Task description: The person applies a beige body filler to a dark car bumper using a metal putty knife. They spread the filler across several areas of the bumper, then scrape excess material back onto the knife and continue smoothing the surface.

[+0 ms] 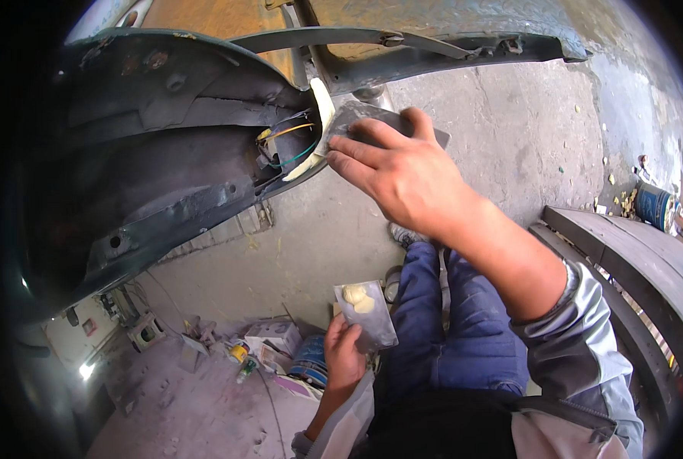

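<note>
My right hand grips a flat dark grey filler spreader, with its left edge against a strip of pale yellow body filler. That strip runs down the open end of a dark car body part; yellow and green wires show inside the opening. Lower down, my left hand is closed on a grey rectangular plate. A lump of the same cream-coloured filler sits near the plate's upper edge.
Along the right stands a dark metal bench or step, with a blue tin on the floor behind it. Boxes, another blue tin and loose clutter lie on the floor at lower left. A cable trails nearby.
</note>
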A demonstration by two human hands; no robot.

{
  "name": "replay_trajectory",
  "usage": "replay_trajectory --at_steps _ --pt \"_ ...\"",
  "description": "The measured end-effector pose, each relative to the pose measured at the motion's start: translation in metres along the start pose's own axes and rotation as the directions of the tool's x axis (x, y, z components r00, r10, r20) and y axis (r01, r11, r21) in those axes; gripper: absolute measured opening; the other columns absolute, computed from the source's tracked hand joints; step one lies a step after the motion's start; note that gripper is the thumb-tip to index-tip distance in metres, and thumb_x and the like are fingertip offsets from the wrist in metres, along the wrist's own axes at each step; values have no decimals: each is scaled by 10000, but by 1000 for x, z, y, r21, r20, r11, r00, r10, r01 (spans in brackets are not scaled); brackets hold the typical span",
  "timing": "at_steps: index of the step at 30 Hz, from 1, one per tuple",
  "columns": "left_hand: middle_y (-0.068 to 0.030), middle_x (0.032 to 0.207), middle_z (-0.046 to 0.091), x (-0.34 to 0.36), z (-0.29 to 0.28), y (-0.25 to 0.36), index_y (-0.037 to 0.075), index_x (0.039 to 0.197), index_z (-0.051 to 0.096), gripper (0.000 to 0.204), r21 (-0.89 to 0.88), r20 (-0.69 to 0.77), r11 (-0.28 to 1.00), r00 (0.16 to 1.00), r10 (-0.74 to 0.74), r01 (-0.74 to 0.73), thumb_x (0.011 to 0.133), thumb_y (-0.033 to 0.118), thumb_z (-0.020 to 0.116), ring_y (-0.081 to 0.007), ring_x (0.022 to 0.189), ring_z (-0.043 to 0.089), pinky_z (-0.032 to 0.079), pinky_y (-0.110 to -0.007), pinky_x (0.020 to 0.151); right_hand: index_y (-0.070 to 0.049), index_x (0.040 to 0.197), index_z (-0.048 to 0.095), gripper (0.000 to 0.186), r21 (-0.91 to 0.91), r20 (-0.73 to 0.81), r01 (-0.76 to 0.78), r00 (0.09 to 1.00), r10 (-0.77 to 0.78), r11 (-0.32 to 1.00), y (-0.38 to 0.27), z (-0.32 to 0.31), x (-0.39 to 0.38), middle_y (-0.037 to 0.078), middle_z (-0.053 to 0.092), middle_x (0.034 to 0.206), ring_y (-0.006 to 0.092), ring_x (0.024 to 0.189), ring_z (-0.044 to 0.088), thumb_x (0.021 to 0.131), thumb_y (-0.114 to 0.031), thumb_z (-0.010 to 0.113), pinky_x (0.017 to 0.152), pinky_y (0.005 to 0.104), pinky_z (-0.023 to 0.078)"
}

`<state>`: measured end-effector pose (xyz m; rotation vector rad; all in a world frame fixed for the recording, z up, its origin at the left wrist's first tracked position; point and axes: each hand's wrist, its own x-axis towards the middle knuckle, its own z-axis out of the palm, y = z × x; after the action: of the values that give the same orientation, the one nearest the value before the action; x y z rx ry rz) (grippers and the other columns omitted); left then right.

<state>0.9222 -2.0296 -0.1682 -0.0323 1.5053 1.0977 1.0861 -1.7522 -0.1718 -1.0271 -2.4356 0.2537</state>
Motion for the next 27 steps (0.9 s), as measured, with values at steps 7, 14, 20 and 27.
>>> replay_trajectory --at_steps 7,14,20,27 --pt "-121 1186 643 0 1 -1 -32 1253 564 396 39 -38 999 999 3 -2 860 -52 522 -209 1104 597 430 -346 1008 -122 1160 649 325 42 171 63 983 -70 997 23 -8 -2 -5 631 1278 194 1179 539 852 -106 544 965 514 380" --pt "-130 1188 645 4 7 -4 -45 1256 558 396 53 -15 999 1000 10 -9 862 -52 520 -214 1100 606 439 -349 1001 -127 1158 658 342 136 68 77 994 -87 988 47 5 17 -14 635 1279 197 1173 549 836 -78 556 955 514 389" --pt "-140 1185 642 3 12 -6 -53 1261 546 384 43 -24 999 1000 6 -5 878 -34 522 -226 1094 615 454 -355 990 -131 1144 673 354 207 106 55 991 -78 977 56 6 13 -29 650 1250 194 1176 544 812 -55 576 939 564 399" --pt "-127 1166 644 5 16 -14 -46 1254 552 377 65 -29 998 999 27 -25 878 -28 528 -214 1080 611 450 -345 985 -129 1151 672 373 203 -33 61 998 -56 977 61 18 27 -29 635 1283 199 1180 538 803 -33 574 902 503 405"
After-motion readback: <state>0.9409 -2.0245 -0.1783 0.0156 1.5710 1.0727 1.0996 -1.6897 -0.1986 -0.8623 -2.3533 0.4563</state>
